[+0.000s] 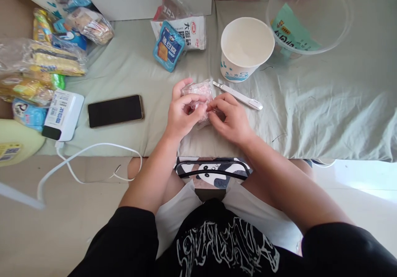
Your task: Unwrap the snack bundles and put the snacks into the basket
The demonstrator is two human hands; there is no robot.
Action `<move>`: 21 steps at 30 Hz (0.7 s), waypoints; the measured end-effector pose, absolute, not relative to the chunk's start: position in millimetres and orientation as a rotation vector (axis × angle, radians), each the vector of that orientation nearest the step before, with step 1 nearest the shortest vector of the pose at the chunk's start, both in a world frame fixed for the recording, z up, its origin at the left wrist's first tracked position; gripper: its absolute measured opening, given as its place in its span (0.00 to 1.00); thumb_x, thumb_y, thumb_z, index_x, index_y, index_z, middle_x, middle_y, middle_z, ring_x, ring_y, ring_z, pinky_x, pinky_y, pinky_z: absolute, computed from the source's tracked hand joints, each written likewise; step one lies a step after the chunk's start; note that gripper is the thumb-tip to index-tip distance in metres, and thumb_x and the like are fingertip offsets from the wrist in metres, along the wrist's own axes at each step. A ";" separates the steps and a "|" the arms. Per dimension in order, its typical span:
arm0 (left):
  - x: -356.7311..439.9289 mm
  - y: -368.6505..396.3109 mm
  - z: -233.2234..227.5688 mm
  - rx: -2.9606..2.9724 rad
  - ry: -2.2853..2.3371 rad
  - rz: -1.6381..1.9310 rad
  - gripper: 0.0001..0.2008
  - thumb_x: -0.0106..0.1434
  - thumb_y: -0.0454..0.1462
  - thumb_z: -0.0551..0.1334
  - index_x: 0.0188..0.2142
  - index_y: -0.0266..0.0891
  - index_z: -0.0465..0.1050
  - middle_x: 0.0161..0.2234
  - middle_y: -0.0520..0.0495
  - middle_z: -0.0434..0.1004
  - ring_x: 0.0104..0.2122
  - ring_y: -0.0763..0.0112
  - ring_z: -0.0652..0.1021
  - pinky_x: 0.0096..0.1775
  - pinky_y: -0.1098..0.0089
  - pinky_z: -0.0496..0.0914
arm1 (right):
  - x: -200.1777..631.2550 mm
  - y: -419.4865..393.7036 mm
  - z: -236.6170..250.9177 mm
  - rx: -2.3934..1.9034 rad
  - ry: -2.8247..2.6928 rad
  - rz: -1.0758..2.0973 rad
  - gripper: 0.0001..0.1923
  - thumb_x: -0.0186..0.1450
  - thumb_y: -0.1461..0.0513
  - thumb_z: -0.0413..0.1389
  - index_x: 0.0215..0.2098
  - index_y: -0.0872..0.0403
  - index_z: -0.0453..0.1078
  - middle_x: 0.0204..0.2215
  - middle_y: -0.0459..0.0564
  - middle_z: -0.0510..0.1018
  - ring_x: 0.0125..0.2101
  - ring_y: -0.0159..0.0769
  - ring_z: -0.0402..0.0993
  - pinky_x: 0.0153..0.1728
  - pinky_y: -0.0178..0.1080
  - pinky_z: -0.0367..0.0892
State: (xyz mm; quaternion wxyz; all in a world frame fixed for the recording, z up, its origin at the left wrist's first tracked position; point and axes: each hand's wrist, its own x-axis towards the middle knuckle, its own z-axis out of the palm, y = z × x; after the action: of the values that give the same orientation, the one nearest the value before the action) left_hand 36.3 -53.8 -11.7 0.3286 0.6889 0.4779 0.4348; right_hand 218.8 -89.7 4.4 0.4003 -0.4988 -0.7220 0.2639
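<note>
A small pinkish item in clear, crinkled plastic wrap (203, 89) lies between my hands on the cloth-covered surface; what is inside cannot be made out. My left hand (184, 113) curls around its left side, thumb and index finger pinching the wrap. From the right, my right hand (229, 118) pinches the same wrap with bent fingers, its fingertips close to my left thumb. Just beyond my right hand lies a slim white-handled knife (237, 95), its short metal blade pointing toward the wrapped item.
A white paper tub (245, 47) and a clear plastic bowl (313, 47) with a green packet stand at the back right. Snack packets (169, 45) lie behind my hands. To the left are a phone (115, 111), a white device (70, 113) with a cable, and several wrapped snacks (58, 58).
</note>
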 end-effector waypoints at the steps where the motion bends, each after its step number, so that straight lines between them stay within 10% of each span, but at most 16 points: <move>1: 35.8 -53.1 -12.0 1.807 1.235 1.147 0.20 0.65 0.56 0.66 0.37 0.43 0.82 0.64 0.40 0.69 0.52 0.55 0.80 0.43 0.61 0.80 | 217.6 -89.4 3.2 -1.259 -1.827 0.654 0.07 0.67 0.62 0.54 0.39 0.53 0.75 0.38 0.52 0.75 0.36 0.38 0.73 0.38 0.42 0.70; 9: 26.3 -47.2 -23.9 1.810 1.224 1.134 0.38 0.60 0.55 0.72 0.65 0.53 0.62 0.59 0.42 0.73 0.55 0.56 0.80 0.50 0.59 0.79 | 241.0 -84.4 6.4 -1.412 -1.768 0.391 0.07 0.67 0.62 0.53 0.40 0.51 0.73 0.40 0.53 0.73 0.43 0.43 0.73 0.46 0.47 0.70; 14: 18.6 -51.4 -16.7 1.805 1.170 0.971 0.31 0.61 0.50 0.71 0.60 0.50 0.65 0.48 0.46 0.77 0.39 0.67 0.82 0.41 0.66 0.80 | 270.7 -88.0 0.0 -1.843 -1.743 0.163 0.12 0.65 0.60 0.56 0.46 0.52 0.73 0.44 0.57 0.73 0.45 0.51 0.70 0.47 0.55 0.66; 21: 12.4 -47.4 -16.4 1.800 1.332 1.228 0.24 0.60 0.49 0.72 0.51 0.48 0.67 0.47 0.48 0.72 0.42 0.65 0.79 0.43 0.64 0.79 | 262.8 -94.4 6.8 -1.773 -1.754 0.239 0.09 0.68 0.57 0.53 0.40 0.52 0.72 0.36 0.54 0.79 0.35 0.43 0.71 0.38 0.45 0.66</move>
State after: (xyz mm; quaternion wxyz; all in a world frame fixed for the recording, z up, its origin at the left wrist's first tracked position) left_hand 12.4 -47.4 -16.4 0.2895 0.6745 0.4993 0.4603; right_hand 262.8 -94.4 6.8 0.3129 -0.6720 -0.6650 0.0905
